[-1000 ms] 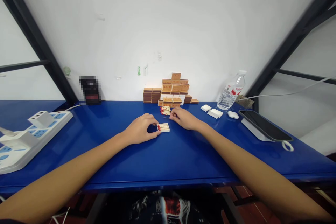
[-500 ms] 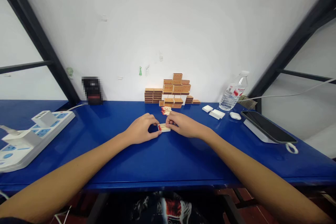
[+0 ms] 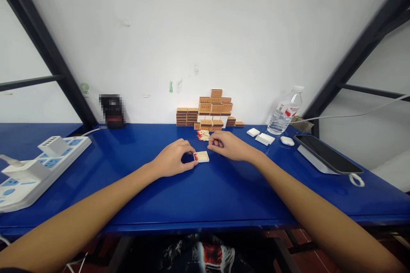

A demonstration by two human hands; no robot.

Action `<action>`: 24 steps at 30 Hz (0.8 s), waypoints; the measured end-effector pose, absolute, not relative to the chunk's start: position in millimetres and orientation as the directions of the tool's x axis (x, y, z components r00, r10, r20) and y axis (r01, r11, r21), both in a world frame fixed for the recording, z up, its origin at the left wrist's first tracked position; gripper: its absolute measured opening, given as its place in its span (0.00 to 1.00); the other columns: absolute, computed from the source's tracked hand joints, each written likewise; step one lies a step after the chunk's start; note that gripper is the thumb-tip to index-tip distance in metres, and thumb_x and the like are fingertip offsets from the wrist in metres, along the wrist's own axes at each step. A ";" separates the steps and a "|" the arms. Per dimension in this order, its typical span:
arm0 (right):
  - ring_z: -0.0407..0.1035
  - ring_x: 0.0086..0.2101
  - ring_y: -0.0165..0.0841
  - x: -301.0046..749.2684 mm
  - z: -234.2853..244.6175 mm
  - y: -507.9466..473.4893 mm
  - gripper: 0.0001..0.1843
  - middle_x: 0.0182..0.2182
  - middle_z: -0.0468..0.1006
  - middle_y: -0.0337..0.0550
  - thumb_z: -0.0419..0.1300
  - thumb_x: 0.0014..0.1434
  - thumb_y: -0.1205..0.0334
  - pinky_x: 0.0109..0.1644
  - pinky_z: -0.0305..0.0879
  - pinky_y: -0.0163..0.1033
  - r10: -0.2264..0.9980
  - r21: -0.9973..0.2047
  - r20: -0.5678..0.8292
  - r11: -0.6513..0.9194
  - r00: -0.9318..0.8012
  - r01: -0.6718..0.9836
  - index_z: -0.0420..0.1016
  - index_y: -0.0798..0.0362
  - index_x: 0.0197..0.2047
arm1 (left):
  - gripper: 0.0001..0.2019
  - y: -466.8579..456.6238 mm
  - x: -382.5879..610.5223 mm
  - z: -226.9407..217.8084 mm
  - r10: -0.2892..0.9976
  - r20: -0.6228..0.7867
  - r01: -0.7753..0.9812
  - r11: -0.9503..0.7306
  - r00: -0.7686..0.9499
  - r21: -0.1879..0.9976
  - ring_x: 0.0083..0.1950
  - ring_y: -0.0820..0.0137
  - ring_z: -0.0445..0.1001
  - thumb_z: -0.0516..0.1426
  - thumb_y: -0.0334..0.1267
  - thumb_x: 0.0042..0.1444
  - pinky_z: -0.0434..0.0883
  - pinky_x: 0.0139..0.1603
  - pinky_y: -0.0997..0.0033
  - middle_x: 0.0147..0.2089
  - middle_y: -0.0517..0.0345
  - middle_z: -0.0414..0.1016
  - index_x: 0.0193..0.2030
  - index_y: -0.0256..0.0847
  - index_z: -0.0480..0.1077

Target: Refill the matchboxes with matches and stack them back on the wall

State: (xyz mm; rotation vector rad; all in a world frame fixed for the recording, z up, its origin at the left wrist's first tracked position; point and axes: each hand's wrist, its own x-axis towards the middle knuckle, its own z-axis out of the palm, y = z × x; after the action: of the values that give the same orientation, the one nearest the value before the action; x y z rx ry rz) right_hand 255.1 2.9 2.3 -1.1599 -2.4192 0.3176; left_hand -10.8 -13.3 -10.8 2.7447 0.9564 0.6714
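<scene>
A small open matchbox tray point(image 3: 201, 156) with red-tipped matches lies on the blue table point(image 3: 205, 192). My left hand point(image 3: 173, 158) holds its left end between thumb and fingers. My right hand point(image 3: 229, 145) hovers just behind and right of the tray, its fingers pinched together near a loose pile of matches point(image 3: 203, 135); what they pinch is too small to name. A stack of brown matchboxes point(image 3: 211, 113) stands against the wall behind.
A white power strip point(image 3: 35, 166) lies at the left edge. White inner trays point(image 3: 261, 136), a water bottle point(image 3: 284, 111), a white earbud case point(image 3: 286, 140) and a dark tablet point(image 3: 326, 158) sit at the right. A dark pixelated object point(image 3: 111, 111) stands by the wall.
My right hand went from the match pile to the tray, then drew back toward the pile. My left hand has kept its hold on the tray.
</scene>
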 end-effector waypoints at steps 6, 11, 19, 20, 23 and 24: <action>0.67 0.28 0.32 291.5 5.3 24.7 0.08 0.28 0.76 0.41 0.60 0.65 0.61 0.34 0.56 0.36 0.850 -0.301 0.280 0.519 -0.446 0.800 0.76 0.54 0.35 | 0.13 -11.8 -11.8 -10.7 0.622 0.361 0.556 -0.783 0.695 0.279 0.47 0.61 0.74 0.62 0.47 0.63 0.72 0.49 0.60 0.44 0.52 0.78 0.48 0.42 0.78; 0.69 0.29 0.33 347.7 16.2 41.8 0.10 0.29 0.79 0.43 0.59 0.65 0.57 0.34 0.57 0.36 0.911 -0.233 0.348 0.314 -0.223 0.921 0.77 0.54 0.37 | 0.13 -11.6 -13.7 -10.6 0.630 0.349 0.559 -0.777 0.694 0.290 0.47 0.61 0.74 0.61 0.47 0.64 0.72 0.48 0.60 0.45 0.53 0.78 0.48 0.43 0.78; 0.75 0.38 0.41 425.4 19.2 52.0 0.12 0.37 0.83 0.50 0.60 0.65 0.55 0.37 0.61 0.40 0.902 -0.090 0.396 -0.149 0.172 0.985 0.81 0.54 0.39 | 0.13 -13.1 -9.8 -11.3 0.630 0.372 0.529 -0.776 0.682 0.343 0.47 0.61 0.75 0.62 0.48 0.63 0.73 0.48 0.60 0.45 0.53 0.79 0.48 0.44 0.78; 0.75 0.39 0.41 427.6 18.0 52.8 0.13 0.38 0.83 0.50 0.59 0.65 0.54 0.37 0.62 0.40 0.908 -0.081 0.377 -0.164 0.183 0.983 0.81 0.54 0.39 | 0.13 -13.4 -9.7 -11.2 0.629 0.370 0.529 -0.776 0.684 0.344 0.47 0.61 0.75 0.62 0.48 0.63 0.73 0.49 0.60 0.45 0.54 0.79 0.48 0.44 0.78; 0.76 0.40 0.42 424.5 13.4 55.9 0.17 0.40 0.84 0.52 0.59 0.65 0.50 0.40 0.65 0.41 0.942 -0.052 0.289 -0.160 0.168 0.986 0.82 0.54 0.41 | 0.13 -13.6 -10.0 -10.9 0.635 0.386 0.534 -0.772 0.670 0.344 0.47 0.61 0.75 0.62 0.48 0.63 0.72 0.49 0.59 0.45 0.54 0.79 0.48 0.44 0.78; 0.76 0.41 0.43 421.0 11.5 57.0 0.18 0.41 0.84 0.53 0.59 0.65 0.48 0.41 0.66 0.41 0.954 -0.036 0.258 -0.147 0.152 0.988 0.82 0.55 0.43 | 0.13 -13.5 -10.2 -10.8 0.634 0.385 0.534 -0.773 0.671 0.343 0.47 0.61 0.75 0.62 0.48 0.63 0.72 0.49 0.59 0.45 0.54 0.79 0.48 0.44 0.78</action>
State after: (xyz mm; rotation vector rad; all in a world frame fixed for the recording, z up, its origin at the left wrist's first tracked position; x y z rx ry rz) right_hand 421.0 57.0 11.5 -2.2260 -1.9098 -0.2572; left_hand -10.2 -13.5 -10.8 2.6838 0.9491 0.7308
